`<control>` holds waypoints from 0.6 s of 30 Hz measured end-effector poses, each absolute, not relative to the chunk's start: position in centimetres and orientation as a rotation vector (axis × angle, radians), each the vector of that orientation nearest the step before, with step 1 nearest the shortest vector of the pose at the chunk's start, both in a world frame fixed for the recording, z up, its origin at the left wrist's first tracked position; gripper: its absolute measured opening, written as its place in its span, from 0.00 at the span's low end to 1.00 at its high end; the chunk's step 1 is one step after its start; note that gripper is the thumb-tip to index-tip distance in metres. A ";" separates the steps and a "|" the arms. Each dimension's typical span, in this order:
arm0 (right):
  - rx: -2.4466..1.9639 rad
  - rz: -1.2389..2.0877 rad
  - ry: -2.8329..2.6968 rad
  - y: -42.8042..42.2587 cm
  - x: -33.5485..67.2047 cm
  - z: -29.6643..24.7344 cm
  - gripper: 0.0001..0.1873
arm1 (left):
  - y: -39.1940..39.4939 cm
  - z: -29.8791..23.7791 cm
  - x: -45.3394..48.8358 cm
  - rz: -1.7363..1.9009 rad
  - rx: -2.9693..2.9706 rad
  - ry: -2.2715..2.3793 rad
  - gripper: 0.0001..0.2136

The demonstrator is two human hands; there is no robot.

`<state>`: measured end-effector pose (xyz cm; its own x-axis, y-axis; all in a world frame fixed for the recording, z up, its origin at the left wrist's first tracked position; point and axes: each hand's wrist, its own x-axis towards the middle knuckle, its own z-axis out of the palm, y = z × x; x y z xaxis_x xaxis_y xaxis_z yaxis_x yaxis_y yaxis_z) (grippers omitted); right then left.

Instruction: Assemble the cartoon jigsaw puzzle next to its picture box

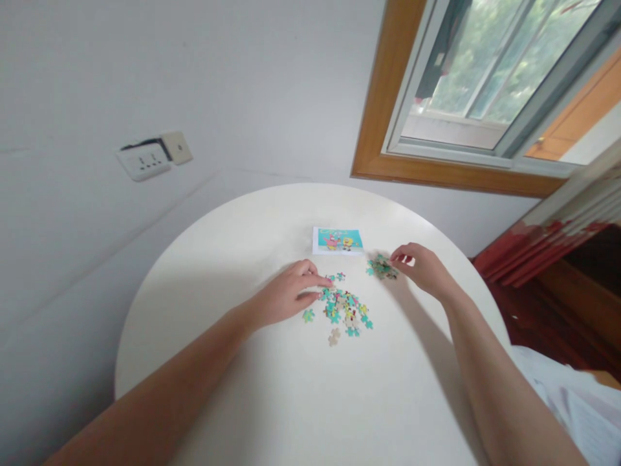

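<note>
Jigsaw pcs point(334, 317), loose spread, R of our L hand point(286, 291) (thumb & index parted, index tip at pcs); pc heap point(379, 266), just L of our R hand point(425, 266) (fingertips near-pinched, we can't tell if gripping): careless R-hand sweep might mix both.

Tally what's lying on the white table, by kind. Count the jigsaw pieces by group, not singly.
Jigsaw piece groups: 2 (pieces overlap too much to count singly)
SpongeBob picture: 1
Total: 3
</note>
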<state>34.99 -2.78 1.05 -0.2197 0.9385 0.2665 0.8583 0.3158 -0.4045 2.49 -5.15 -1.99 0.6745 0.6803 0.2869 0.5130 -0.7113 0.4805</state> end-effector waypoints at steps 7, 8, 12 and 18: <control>-0.950 0.610 -2.471 -6.5 26.4 1.0 0.09 | -4.9 -1.9 2.1 0.547 2.560 0.944 0.11; -0.886 0.585 -2.522 -7.1 25.4 0.8 0.09 | -4.8 -1.9 2.0 0.549 2.554 0.943 0.11; -0.987 0.340 -2.599 -8.6 22.7 -0.3 0.11 | -4.6 -1.7 1.4 0.547 2.534 0.942 0.10; -1.127 0.349 -2.541 -8.8 21.6 -2.0 0.09 | -4.3 -1.6 0.5 0.528 2.491 0.934 0.09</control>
<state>21.61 -8.82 -1.97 -0.6282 0.7504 0.2054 0.6673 0.6554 -0.3538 0.53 -4.34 -1.59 0.7012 0.6849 0.1979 0.5229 -0.6828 0.5103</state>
